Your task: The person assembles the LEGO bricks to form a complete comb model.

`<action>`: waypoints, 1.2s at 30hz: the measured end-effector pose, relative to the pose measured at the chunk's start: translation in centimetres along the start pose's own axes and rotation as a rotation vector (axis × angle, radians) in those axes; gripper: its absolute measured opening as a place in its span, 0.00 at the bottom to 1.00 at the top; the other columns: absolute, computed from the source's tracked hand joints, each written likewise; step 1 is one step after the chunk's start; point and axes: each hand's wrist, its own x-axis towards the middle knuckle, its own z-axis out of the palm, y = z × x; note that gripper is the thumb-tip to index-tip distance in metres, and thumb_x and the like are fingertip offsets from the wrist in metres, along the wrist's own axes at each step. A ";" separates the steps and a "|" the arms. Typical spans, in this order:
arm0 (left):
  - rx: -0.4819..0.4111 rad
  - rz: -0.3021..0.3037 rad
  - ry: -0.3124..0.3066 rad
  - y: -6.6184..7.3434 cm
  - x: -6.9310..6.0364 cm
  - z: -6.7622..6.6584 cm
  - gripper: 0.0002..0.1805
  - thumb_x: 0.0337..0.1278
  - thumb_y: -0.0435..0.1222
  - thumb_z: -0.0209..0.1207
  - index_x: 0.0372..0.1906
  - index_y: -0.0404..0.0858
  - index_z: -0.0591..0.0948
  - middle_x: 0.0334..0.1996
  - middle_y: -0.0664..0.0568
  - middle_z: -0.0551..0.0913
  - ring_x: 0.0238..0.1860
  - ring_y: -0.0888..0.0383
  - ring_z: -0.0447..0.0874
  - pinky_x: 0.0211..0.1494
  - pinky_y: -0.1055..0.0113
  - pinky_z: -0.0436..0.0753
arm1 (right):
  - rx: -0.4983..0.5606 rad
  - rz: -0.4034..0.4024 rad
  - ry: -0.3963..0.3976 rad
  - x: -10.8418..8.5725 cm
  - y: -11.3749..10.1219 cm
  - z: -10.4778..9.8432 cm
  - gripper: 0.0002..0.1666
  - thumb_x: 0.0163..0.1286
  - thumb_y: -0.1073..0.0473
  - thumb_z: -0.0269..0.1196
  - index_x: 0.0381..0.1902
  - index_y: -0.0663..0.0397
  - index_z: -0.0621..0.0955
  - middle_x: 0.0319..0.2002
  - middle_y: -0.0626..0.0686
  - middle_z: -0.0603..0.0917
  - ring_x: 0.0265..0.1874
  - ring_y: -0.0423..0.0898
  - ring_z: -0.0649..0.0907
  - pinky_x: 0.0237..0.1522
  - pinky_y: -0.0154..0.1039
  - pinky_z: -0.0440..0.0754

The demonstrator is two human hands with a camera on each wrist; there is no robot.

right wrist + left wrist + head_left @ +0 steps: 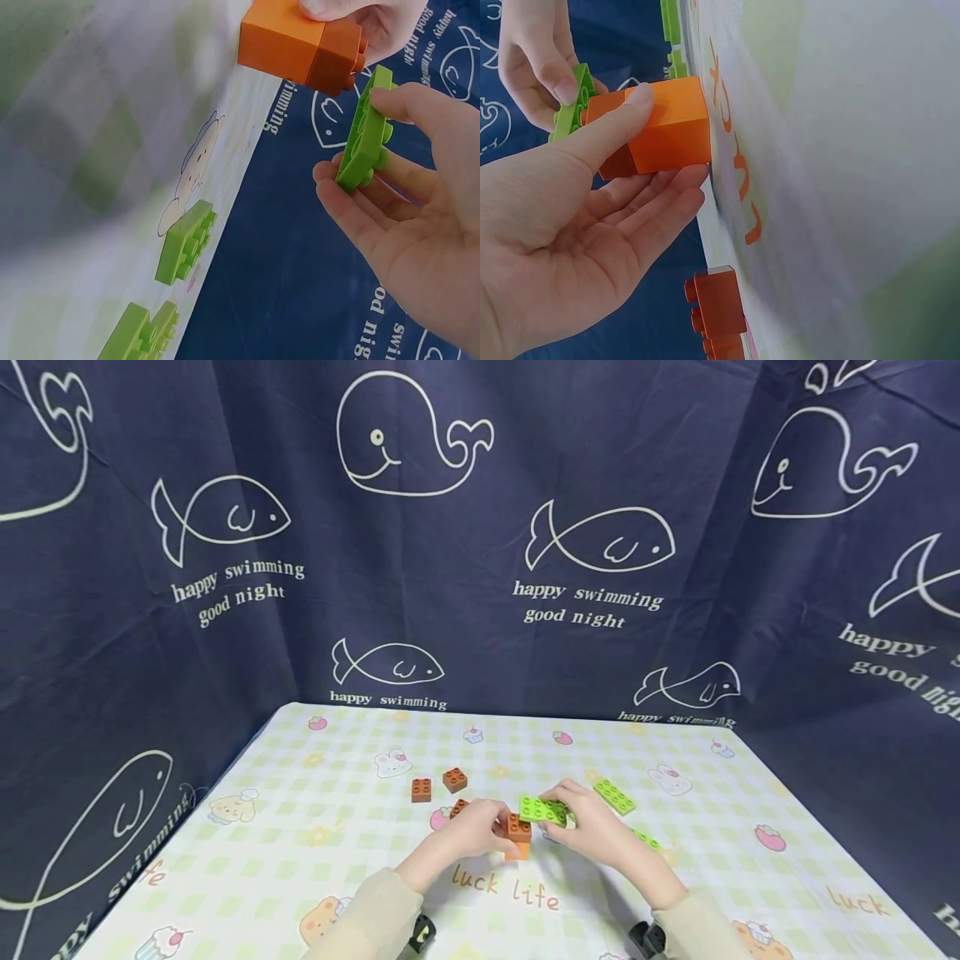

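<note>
An orange block [671, 124] stands on the table with a reddish-brown brick [335, 56] on top, studs facing up. My left hand [476, 828] holds this stack, thumb on one side and fingers on the other. My right hand [596, 823] pinches a long green brick [364, 139] between thumb and fingers. That green brick hangs tilted just above the brown brick's studs, and a narrow gap shows between them in the right wrist view.
Brown bricks [422, 790] lie left of the stack, one partly behind my left hand. More green bricks [614, 796] lie to the right, one partly behind my right forearm. A dark blue printed curtain [480, 568] hangs behind the patterned tablecloth [360, 852].
</note>
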 end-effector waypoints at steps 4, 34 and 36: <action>-0.005 0.000 -0.002 0.0 0.0 0.0 0.15 0.43 0.41 0.71 0.32 0.39 0.78 0.24 0.58 0.77 0.26 0.68 0.70 0.31 0.76 0.73 | 0.010 -0.010 -0.014 0.1 -0.1 0.1 0.18 0.56 0.57 0.67 0.44 0.58 0.81 0.41 0.51 0.83 0.42 0.48 0.82 0.48 0.46 0.81; -0.023 -0.002 -0.002 0.1 -0.1 0.1 0.14 0.44 0.39 0.70 0.29 0.39 0.76 0.23 0.58 0.76 0.24 0.68 0.70 0.29 0.77 0.73 | 0.051 -0.072 -0.092 0.3 0.0 0.8 0.20 0.59 0.57 0.66 0.50 0.56 0.81 0.41 0.48 0.82 0.41 0.44 0.81 0.46 0.40 0.82; -0.022 -0.004 -0.001 0.1 -0.1 0.1 0.14 0.44 0.39 0.70 0.29 0.39 0.76 0.24 0.57 0.77 0.25 0.68 0.71 0.30 0.77 0.73 | 0.065 -0.080 -0.097 0.3 0.0 0.8 0.20 0.59 0.57 0.66 0.49 0.56 0.81 0.40 0.47 0.82 0.40 0.43 0.81 0.44 0.38 0.82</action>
